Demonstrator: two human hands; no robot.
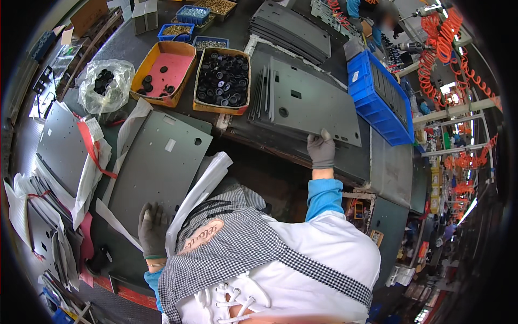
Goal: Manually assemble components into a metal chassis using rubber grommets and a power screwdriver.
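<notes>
My right hand [322, 150], in a grey glove, pinches the near edge of a dark grey flat panel [315, 102]. This panel has a rectangular slot and several round holes, and it lies at the front of a fanned stack. Fingers stretched out, my gloved left hand [152, 229] rests at the lower edge of another grey panel [156, 167]. That panel lies on the left with a small pale label and a round hole near its upper corner. White wrapping foam [200, 186] is folded along its right side.
A yellow bin [186, 89] holds a few black caps; a tray [195, 102] beside it is full of them. Wrapped panels [62, 146] stand at far left. A blue crate [377, 100] sits right of the stack, with more panels [291, 29] behind. Orange coiled hoses [430, 48] hang at right.
</notes>
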